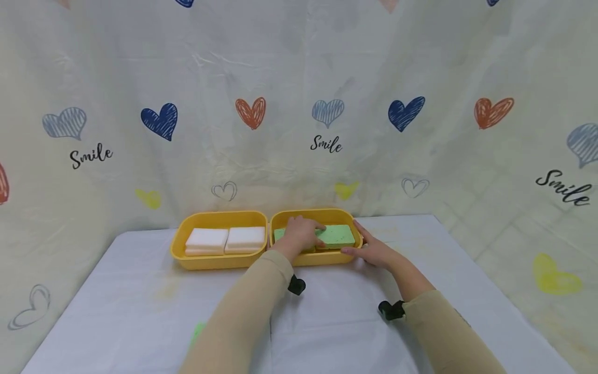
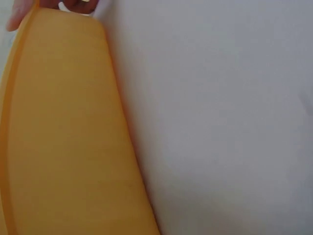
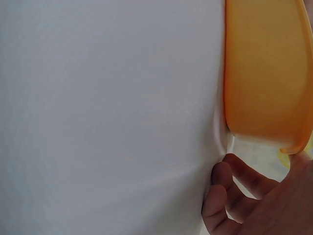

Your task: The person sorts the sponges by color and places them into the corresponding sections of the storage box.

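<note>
My left hand (image 1: pixel 301 235) reaches into the right yellow tray (image 1: pixel 322 257), over a green sponge (image 1: pixel 279 234) that it mostly covers. Its thumb and a finger stretch rightward, spread apart, by the left edge of a second green sponge (image 1: pixel 338 236); the other fingertips are hidden. At the right end of that tray, my right hand (image 1: pixel 374 252) holds the corner, thumb at the front rim and a finger along the end. Its other fingers (image 3: pixel 222 196) bend near the cloth in the right wrist view. The left wrist view shows the tray's yellow side wall (image 2: pixel 68 122).
Another yellow tray (image 1: pixel 215 263) adjoins on the left, with two stacks of white sponges (image 1: pixel 205 240) (image 1: pixel 246 239) in it. Part of a green piece (image 1: pixel 198 330) shows beside my left sleeve. A white cloth (image 1: pixel 336 322) covers the table; a heart-printed curtain (image 1: pixel 289 62) hangs behind.
</note>
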`<action>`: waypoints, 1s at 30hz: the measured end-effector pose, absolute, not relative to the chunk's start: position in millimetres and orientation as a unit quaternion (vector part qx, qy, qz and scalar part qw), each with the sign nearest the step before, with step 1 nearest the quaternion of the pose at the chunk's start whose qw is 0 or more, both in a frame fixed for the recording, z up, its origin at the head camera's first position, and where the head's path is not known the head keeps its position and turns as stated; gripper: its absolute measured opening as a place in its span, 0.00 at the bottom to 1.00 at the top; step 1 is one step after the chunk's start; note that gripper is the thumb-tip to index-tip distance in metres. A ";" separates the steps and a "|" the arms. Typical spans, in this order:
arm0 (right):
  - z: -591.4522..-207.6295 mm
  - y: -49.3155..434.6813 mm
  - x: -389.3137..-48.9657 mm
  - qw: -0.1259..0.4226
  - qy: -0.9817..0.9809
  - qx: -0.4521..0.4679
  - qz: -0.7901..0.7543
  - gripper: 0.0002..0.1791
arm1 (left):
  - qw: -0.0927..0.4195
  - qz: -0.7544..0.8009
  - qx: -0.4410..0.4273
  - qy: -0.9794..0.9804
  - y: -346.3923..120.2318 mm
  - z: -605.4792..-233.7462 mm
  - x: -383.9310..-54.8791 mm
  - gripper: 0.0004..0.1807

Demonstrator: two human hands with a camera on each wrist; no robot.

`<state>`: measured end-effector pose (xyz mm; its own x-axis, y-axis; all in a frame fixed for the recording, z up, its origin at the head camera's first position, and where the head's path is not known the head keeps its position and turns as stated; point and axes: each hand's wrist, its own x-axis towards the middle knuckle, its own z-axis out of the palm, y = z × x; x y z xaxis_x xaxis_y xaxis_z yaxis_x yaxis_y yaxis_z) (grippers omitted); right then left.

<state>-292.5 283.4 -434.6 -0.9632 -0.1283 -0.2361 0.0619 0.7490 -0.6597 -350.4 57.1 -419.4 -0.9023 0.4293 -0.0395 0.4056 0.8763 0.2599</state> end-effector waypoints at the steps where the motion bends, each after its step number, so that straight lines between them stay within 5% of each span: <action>1: -434.6 283.4 -292.6 0.133 0.925 -0.019 -0.355 0.60 | 0.048 0.121 0.215 0.968 57.3 -419.1 -349.6 0.29; 30: -436.9 282.7 -294.5 0.135 0.931 -0.025 -0.339 0.61 | -0.004 0.105 0.262 0.959 41.8 -404.1 -342.0 0.33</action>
